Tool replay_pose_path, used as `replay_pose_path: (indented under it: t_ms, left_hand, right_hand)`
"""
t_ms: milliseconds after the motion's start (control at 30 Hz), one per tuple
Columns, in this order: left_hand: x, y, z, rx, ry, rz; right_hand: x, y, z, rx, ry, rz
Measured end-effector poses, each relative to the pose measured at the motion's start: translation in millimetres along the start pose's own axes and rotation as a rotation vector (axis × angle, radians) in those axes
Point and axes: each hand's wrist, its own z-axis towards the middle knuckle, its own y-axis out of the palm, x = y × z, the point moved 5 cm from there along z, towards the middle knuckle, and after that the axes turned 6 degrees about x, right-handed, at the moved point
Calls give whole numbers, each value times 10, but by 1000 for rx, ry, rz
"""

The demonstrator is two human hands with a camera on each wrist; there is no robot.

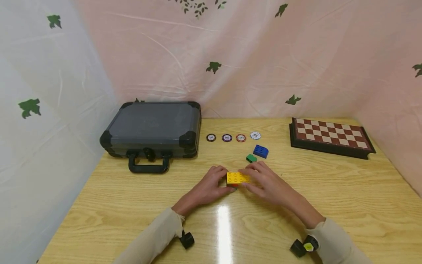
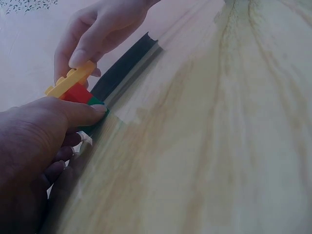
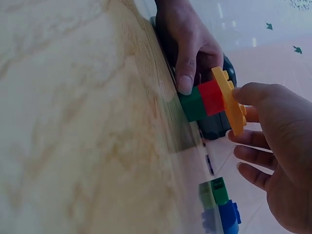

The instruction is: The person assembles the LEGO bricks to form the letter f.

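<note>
A small stack of toy building bricks stands on the table between the two hands. Its top is a long yellow brick (image 1: pixel 233 178), over a red brick (image 3: pixel 211 98) and a green brick (image 3: pixel 192 105) at the bottom. My left hand (image 1: pixel 208 186) grips the stack's left side, with the thumb on the green brick. From the right, my right hand (image 1: pixel 271 184) pinches the yellow brick near its right end, thumb on the near side and a finger at the far side. Just beyond lie a loose green brick (image 1: pixel 251 158) and a blue brick (image 1: pixel 261 151) with a rounded end.
A grey hard case (image 1: pixel 155 123) with a black handle (image 1: pixel 148 168) stands at the back left. Several poker chips, among them a white chip (image 1: pixel 255 135), lie in a row behind the bricks. At the back right is a folding chessboard (image 1: pixel 331 135).
</note>
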Motion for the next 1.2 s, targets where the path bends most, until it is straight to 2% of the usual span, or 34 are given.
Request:
replay_pose_path:
  t_ms: [267, 733, 933, 1200]
  left_hand:
    - [-14, 10, 5, 12, 10, 14]
    - [-10, 9, 13, -8, -10, 24]
    - [-12, 9, 12, 5, 5, 32]
    - [-19, 14, 11, 0, 5, 36]
  right_hand:
    - [156, -93, -7, 14, 86, 42]
    - [562, -230, 62, 103, 94, 8]
    - [669, -209, 112, 92, 100, 22]
    - [739, -134, 153, 51, 151, 40]
